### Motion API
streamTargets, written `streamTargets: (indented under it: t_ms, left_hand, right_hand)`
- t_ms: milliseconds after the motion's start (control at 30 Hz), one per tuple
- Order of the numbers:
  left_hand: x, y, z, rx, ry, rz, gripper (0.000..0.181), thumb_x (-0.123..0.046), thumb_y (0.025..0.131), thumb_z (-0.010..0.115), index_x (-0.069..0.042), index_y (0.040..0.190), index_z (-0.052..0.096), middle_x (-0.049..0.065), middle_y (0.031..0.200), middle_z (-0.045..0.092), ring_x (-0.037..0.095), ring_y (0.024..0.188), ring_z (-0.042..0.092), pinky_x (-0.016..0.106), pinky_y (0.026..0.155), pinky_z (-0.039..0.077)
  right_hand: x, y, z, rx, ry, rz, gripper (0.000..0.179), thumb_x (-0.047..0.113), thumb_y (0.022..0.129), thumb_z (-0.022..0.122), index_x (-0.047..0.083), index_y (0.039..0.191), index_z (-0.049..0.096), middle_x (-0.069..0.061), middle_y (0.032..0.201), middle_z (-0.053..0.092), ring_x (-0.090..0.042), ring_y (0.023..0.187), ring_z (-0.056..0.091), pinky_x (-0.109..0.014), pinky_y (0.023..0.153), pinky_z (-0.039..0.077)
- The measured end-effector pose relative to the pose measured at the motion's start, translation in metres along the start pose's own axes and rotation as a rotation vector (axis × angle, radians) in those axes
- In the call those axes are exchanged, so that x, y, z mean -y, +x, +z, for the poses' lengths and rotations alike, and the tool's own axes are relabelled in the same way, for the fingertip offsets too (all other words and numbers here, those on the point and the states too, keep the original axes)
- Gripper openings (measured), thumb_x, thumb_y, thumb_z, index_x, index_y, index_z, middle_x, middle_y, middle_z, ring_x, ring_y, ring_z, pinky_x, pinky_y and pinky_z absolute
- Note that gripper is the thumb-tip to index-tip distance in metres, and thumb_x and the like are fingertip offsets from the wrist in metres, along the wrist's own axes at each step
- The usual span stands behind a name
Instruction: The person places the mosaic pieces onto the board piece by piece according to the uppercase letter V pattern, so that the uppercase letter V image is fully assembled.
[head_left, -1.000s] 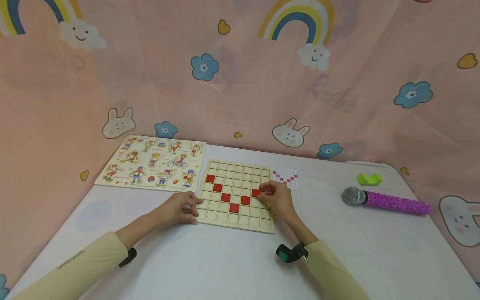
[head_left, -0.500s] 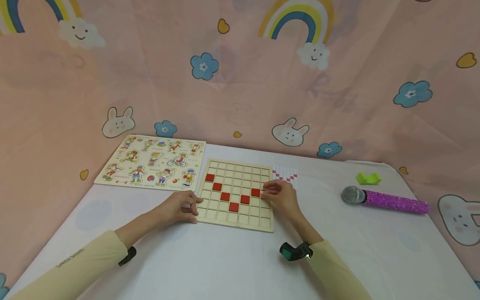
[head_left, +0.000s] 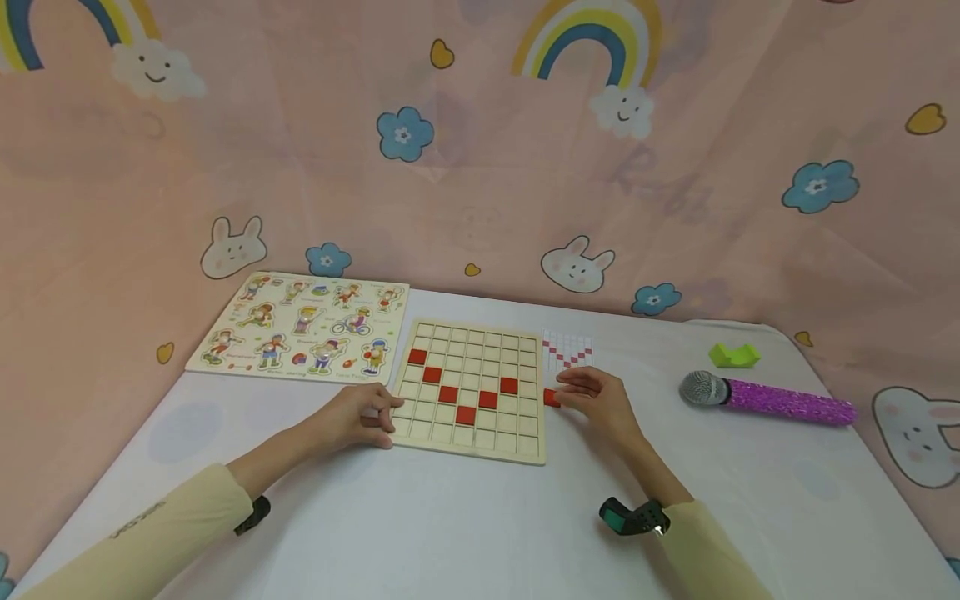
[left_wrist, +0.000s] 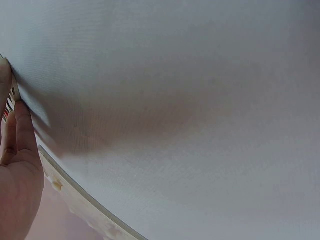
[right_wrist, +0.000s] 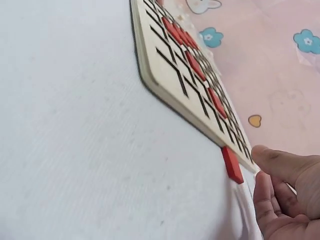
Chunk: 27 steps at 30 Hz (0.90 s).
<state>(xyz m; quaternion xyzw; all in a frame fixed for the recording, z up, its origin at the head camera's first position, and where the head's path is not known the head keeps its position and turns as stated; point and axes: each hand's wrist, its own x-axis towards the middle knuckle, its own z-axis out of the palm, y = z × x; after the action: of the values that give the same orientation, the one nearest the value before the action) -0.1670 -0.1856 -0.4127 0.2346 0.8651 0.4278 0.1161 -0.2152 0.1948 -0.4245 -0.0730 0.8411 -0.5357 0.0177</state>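
A wooden grid board (head_left: 480, 450) lies on the table with several red square tiles (head_left: 466, 415) set in its cells, forming a V. My left hand (head_left: 356, 417) grips the board's left edge; in the left wrist view its fingers (left_wrist: 25, 125) are at that edge. By the board's right edge is one more red tile (head_left: 551, 397), next to the fingertips of my right hand (head_left: 607, 408). The right wrist view shows that tile (right_wrist: 232, 165) apart from the loosely bent fingers. Just beyond the right hand, a small card (head_left: 567, 346) carries a similar red V pattern.
A wooden picture puzzle (head_left: 300, 329) with several figures lies left of the grid board. Toward the right are a purple glittery microphone (head_left: 787, 402) and a bright green curved block (head_left: 735, 356). A pink patterned cloth (head_left: 480, 167) hangs behind the white table.
My right hand has drawn back rightward from the last tile of the V, leaving it set in its cell. The red tile beside the board has come into view. My left hand stays put.
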Motion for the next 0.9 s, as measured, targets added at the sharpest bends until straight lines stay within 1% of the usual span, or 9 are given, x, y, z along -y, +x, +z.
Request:
streamTargets:
  t_ms: [67, 200, 333, 467, 667, 800, 900]
  left_hand:
    - [0.001, 0.0, 0.0, 0.0, -0.003, 0.001, 0.022, 0.0, 0.072, 0.08, -0.008, 0.072, 0.06, 0.015, 0.114, 0.061, 0.037, 0.12, 0.053, 0.023, 0.089, 0.054]
    - [0.001, -0.001, 0.001, -0.002, -0.002, 0.006, 0.022, 0.0, 0.072, 0.08, -0.008, 0.072, 0.06, 0.014, 0.113, 0.061, 0.037, 0.12, 0.053, 0.024, 0.089, 0.054]
    - [0.002, 0.0, 0.001, -0.005, 0.019, 0.012, 0.021, -0.001, 0.073, 0.08, -0.009, 0.073, 0.061, 0.012, 0.112, 0.061, 0.036, 0.121, 0.053, 0.025, 0.09, 0.054]
    - [0.002, 0.0, 0.001, -0.008, 0.033, 0.013, 0.02, -0.002, 0.073, 0.08, -0.009, 0.074, 0.062, 0.012, 0.113, 0.061, 0.035, 0.121, 0.053, 0.026, 0.091, 0.054]
    - [0.003, 0.0, 0.001, -0.006, 0.03, 0.016, 0.02, -0.002, 0.073, 0.08, -0.01, 0.074, 0.062, 0.013, 0.115, 0.062, 0.036, 0.121, 0.053, 0.027, 0.091, 0.054]
    - [0.003, 0.0, 0.001, -0.008, 0.036, 0.014, 0.02, -0.002, 0.073, 0.08, -0.01, 0.074, 0.062, 0.013, 0.115, 0.062, 0.035, 0.12, 0.053, 0.028, 0.091, 0.054]
    - [0.003, 0.0, 0.001, -0.008, 0.023, 0.003, 0.02, -0.002, 0.073, 0.08, -0.009, 0.073, 0.062, 0.013, 0.116, 0.061, 0.036, 0.121, 0.053, 0.027, 0.091, 0.054]
  right_hand:
    - [-0.006, -0.001, -0.003, 0.006, 0.001, 0.011, 0.035, 0.003, 0.085, 0.071, -0.004, 0.117, 0.06, -0.021, 0.115, 0.064, -0.027, 0.101, 0.064, -0.013, 0.083, 0.053]
    - [-0.016, -0.002, -0.007, 0.029, -0.003, 0.03, 0.037, 0.004, 0.084, 0.072, -0.004, 0.118, 0.06, -0.021, 0.116, 0.064, -0.018, 0.093, 0.063, -0.01, 0.081, 0.052]
    - [-0.017, -0.001, -0.008, 0.047, -0.007, 0.021, 0.037, 0.003, 0.083, 0.074, -0.004, 0.116, 0.06, -0.021, 0.113, 0.064, -0.014, 0.086, 0.061, -0.009, 0.078, 0.052]
    - [-0.014, -0.001, -0.008, 0.064, -0.031, -0.014, 0.035, 0.002, 0.082, 0.073, -0.006, 0.114, 0.06, -0.022, 0.109, 0.064, -0.016, 0.084, 0.059, -0.009, 0.075, 0.052]
    - [-0.011, -0.001, -0.008, 0.065, -0.06, -0.026, 0.032, 0.002, 0.084, 0.072, -0.006, 0.113, 0.06, -0.022, 0.107, 0.063, -0.019, 0.085, 0.057, -0.007, 0.073, 0.05]
    - [-0.01, 0.0, -0.009, 0.053, -0.087, -0.036, 0.031, 0.002, 0.084, 0.072, -0.006, 0.112, 0.061, -0.021, 0.108, 0.064, -0.022, 0.089, 0.06, -0.008, 0.076, 0.051]
    - [-0.008, 0.002, -0.01, 0.036, -0.091, -0.024, 0.031, 0.0, 0.084, 0.071, -0.006, 0.113, 0.062, -0.021, 0.11, 0.065, -0.026, 0.095, 0.063, -0.011, 0.08, 0.053]
